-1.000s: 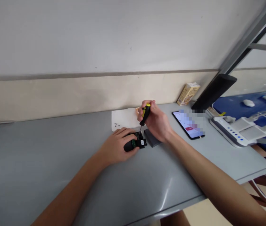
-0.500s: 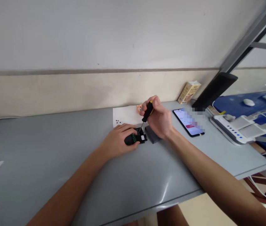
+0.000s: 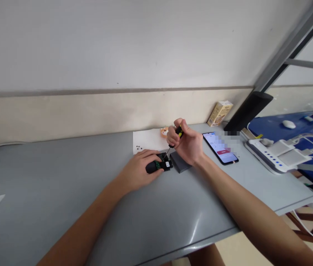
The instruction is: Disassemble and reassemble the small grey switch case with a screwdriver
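My left hand (image 3: 140, 168) rests on the table and grips an opened black device (image 3: 151, 167) with a green circuit board, rounded at its left end like a computer mouse. A small white label shows on its right part. In my right hand (image 3: 185, 142) is a screwdriver (image 3: 178, 131) with a black and yellow handle, held at a slant. Its shaft points down into the device's open inside; the exact spot under the tip is too small to make out. A dark grey box (image 3: 179, 162) lies beside the device, partly under my right wrist.
Several tiny dark screws (image 3: 139, 147) lie on a white paper sheet (image 3: 148, 138) behind the device. To the right are a phone (image 3: 220, 147), a drink carton (image 3: 219, 113), a black cylinder (image 3: 248, 112) and a power strip (image 3: 267, 155) with chargers and white cables.
My right hand has turned around the screwdriver handle, which now leans further to the right. The left hand keeps its grip on the device. The whole view has shifted slightly.
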Demonstrator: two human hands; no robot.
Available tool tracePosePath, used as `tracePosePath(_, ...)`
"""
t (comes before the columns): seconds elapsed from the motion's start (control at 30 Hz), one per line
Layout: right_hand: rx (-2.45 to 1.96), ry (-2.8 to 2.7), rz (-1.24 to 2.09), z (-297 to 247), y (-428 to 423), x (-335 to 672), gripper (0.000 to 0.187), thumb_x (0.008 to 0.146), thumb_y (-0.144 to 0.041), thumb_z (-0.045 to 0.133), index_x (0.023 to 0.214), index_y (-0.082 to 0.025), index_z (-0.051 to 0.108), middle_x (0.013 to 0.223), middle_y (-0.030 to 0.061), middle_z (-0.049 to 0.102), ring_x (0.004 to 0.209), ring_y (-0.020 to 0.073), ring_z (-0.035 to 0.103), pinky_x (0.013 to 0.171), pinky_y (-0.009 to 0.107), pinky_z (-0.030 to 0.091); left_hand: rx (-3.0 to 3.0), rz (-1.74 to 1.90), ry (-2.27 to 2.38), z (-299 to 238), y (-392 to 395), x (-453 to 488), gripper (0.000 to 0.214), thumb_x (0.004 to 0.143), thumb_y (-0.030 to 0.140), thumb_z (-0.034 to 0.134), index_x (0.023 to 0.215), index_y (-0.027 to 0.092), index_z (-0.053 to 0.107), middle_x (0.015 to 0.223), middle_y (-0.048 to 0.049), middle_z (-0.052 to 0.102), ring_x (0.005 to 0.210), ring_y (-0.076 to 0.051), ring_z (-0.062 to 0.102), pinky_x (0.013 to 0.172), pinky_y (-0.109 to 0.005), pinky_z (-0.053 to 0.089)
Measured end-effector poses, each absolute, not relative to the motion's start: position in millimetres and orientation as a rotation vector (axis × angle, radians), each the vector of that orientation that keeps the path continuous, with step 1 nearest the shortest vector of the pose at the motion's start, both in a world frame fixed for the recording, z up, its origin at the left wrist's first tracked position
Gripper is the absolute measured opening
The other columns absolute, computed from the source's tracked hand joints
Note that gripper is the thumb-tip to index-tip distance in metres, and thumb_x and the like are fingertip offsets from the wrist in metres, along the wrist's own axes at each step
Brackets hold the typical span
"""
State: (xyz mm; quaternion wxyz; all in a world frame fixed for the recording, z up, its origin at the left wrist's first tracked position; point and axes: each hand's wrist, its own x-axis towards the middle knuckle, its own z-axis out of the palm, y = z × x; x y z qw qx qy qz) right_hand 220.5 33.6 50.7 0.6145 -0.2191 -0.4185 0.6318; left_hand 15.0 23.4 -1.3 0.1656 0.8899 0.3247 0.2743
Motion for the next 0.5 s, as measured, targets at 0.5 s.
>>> tracePosePath(0.5,-0.511,-0.981,1.457,50.8,30.8,215.4,0.033,0.099,-0.056,0.052,0.085,-0.026,0.046,0.057,-0.0062,0.033,0.051,0.0129,0.025,0.057,0.029,0.034,2.589,0.699,0.935,0.4,21.6,13.2,0.021,0.09,0.029,0.07,0.111,0.026,0.069,0.134,-0.0059,0.066,0.121,-0.027,0.062,0.106,-0.049,0.05)
